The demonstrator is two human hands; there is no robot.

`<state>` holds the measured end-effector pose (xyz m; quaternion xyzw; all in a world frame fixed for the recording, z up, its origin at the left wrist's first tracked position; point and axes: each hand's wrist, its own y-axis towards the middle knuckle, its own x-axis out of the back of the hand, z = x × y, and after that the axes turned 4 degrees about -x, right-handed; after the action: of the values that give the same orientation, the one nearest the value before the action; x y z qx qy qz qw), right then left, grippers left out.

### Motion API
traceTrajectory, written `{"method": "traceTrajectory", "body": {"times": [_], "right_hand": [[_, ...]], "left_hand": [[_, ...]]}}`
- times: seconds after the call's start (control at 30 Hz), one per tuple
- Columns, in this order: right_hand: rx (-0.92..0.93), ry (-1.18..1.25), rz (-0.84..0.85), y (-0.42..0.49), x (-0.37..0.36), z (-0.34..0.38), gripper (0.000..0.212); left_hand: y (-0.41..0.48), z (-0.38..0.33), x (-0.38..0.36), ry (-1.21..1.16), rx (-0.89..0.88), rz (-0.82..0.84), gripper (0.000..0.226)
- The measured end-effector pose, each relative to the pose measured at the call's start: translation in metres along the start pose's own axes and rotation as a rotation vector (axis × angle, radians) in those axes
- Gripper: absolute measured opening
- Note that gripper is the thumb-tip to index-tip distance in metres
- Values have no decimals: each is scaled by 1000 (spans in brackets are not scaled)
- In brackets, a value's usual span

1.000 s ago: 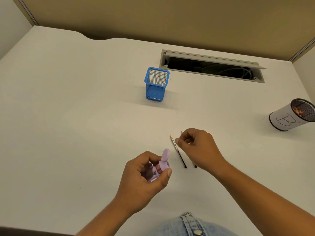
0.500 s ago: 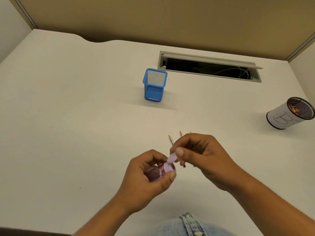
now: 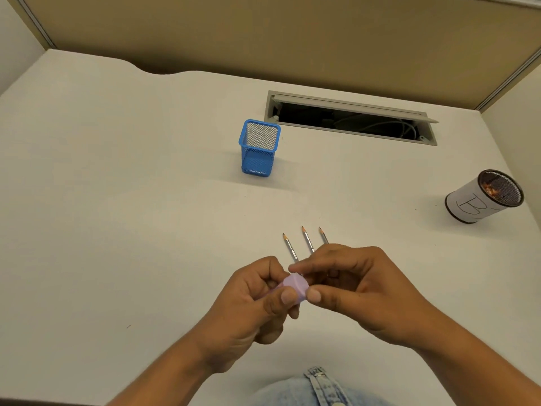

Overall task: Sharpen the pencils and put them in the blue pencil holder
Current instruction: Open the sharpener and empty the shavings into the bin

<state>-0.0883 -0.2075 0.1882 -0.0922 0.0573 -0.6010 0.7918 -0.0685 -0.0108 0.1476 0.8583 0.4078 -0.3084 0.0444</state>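
Status: the blue pencil holder [image 3: 259, 148] looks empty through the mesh, so nothing is deposited yet. All three pencils [image 3: 307, 240] lie on the desk [image 3: 117, 215] just beyond your hands, side by side, tips already looking pointed. I can't tell if they count as sharpened

Your left hand [image 3: 254, 300] cradles the purple sharpener [image 3: 295, 284], fingers wrapped around it. Your right hand [image 3: 360, 285] pinches its lid end between thumb and forefinger. Whether the lid is opening or closing, I can't tell

Pencil long axes run near-to-far, leaning slightly left, points aimed away from you toward the holder side; back ends hidden under your right hand

Left to do: any sharpening, then all three into the holder, well apart up-left
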Motion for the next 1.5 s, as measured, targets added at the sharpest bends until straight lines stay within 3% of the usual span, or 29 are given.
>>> {"method": "traceTrajectory", "body": {"times": [0.3, 0.43, 0.5, 0.57, 0.63, 0.73, 0.87, 1.0, 1.1, 1.27, 1.37, 1.5], "right_hand": [[72, -243, -30, -14, 1, 8, 28], [132, -279, -154, -22, 2, 7, 21], [160, -225, -262, -27, 2, 3, 19], [158, -219, -264, -28, -2, -3, 24], [147, -265, -213, -30, -5, -11, 33], [135, -312, -217, -34, 14, -16, 32], [40, -183, -323, -42, 45, -25, 24], [7, 29, -403, -46, 69, -34, 21], [47, -114, -480, -48, 83, -41, 18], [165, -529, -673, -51, 107, -44, 18], [227, -711, -744, -54, 122, -47, 21], [277, -735, -789, -57, 142, -50, 21]], "left_hand": [[3, 2, -7, 110, -8, 11, 45], [9, 5, -10, 209, -45, -133, 60], [15, 8, -13, 99, -57, -235, 58], [22, 13, -19, 3, -48, -271, 60], [29, 20, -29, 59, -27, -263, 60], [39, 20, -43, 286, -28, -252, 56], [56, 18, -53, 663, -226, -138, 33], [69, 23, -67, 1367, -343, 4, 64], [83, 36, -94, 1568, -384, -24, 60], [110, 53, -138, 1543, -268, -194, 33], [129, 67, -155, 1313, -220, -226, 15], [152, 82, -175, 986, -237, -213, 20]]}}
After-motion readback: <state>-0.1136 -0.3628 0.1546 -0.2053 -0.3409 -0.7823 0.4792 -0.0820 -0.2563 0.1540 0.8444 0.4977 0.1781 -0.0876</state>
